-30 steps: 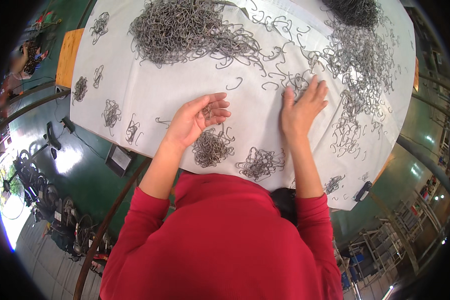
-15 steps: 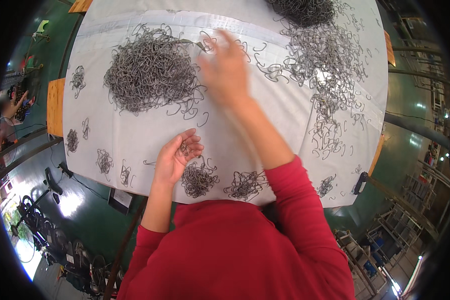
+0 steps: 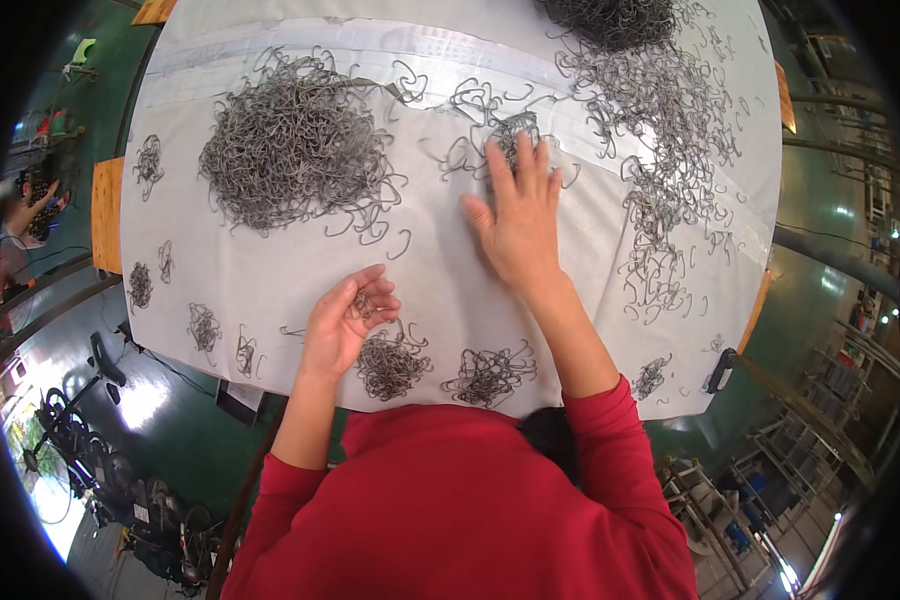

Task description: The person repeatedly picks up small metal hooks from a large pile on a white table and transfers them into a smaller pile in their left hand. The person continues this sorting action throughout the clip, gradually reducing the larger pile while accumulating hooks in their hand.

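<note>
My left hand [image 3: 340, 325] is half curled, palm turned inward, around a few grey metal hooks [image 3: 366, 303]. It hovers just above a small pile of hooks [image 3: 392, 362] near the table's front edge. Fingers spread and palm down, my right hand [image 3: 518, 220] is over a loose cluster of hooks [image 3: 490, 100], its fingertips at the nearer hooks. Nothing is gripped in it. A large tangled heap of hooks [image 3: 295, 145] lies to the left of that hand. To its right, many more hooks [image 3: 670, 180] are strewn in a long band.
Small bunches of hooks [image 3: 490, 374] sit along the front edge, with more at the left side [image 3: 140, 285]. A dark dense heap [image 3: 615, 20] is at the far side. Clear tape crosses the white table cover [image 3: 300, 275]. A small black device [image 3: 720, 370] sits at the right front edge.
My right hand has moved rightward from beside the large heap, and its fingers are now spread. Several hooks lie newly spread near its fingertips. My left hand has hardly moved.
</note>
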Available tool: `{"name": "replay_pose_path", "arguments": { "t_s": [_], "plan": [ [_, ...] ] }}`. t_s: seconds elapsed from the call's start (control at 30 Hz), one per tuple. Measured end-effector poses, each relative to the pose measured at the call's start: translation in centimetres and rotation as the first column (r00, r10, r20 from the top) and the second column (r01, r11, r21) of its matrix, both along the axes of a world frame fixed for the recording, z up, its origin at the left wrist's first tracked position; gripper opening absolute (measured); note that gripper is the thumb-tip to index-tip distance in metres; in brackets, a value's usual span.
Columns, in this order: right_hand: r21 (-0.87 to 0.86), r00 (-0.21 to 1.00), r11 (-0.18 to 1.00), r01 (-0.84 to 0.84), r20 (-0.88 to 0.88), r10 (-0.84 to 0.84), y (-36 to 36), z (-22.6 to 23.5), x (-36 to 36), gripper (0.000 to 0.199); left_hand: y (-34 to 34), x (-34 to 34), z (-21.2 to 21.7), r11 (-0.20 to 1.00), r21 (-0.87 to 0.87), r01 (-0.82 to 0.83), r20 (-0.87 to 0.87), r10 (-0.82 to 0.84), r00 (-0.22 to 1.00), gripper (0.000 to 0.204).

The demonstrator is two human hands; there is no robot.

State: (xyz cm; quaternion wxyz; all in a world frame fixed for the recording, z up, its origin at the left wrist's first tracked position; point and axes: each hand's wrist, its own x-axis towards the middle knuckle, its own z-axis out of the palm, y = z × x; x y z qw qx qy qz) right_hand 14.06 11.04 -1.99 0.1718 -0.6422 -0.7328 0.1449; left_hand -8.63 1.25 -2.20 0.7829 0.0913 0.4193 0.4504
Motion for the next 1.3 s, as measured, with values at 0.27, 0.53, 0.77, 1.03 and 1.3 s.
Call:
{"name": "replay_pose_path", "arguments": {
  "t_s": [0.27, 0.53, 0.77, 1.03, 1.3],
  "plan": [
    [-0.002, 0.971, 0.973, -0.229, 0.064, 0.228, -0.7, 1.0, -0.3, 0.057, -0.1, -0.1, -0.4, 1.0, 0.03, -0.003, 0.047, 0.001, 0.999, 0.039],
    [0.23, 0.995, 0.972, 0.053, 0.065, -0.07, 1.6, 1.0, 5.6, 0.016, -0.2, -0.1, -0.5, 0.999, 0.033, 0.005, 0.035, -0.006, 0.999, 0.039],
    [0.144, 0.999, 0.989, -0.012, -0.034, 0.017, 10.5, 1.4, 7.6, 0.011, -0.1, -0.2, -0.3, 0.999, 0.033, 0.016, 0.019, -0.017, 1.0, 0.039],
    [-0.032, 0.934, 0.971, -0.236, 0.268, 0.235, 14.3, 2.0, 7.1, 0.01, -0.3, -0.2, -0.6, 0.998, 0.06, -0.004, 0.021, 0.003, 1.0, 0.039],
    [0.131, 0.999, 0.991, -0.008, 0.039, 0.003, 8.1, 3.6, 11.4, 0.016, -0.3, -0.1, -0.8, 0.998, 0.065, 0.022, 0.021, -0.023, 1.0, 0.039]
  ]
}}
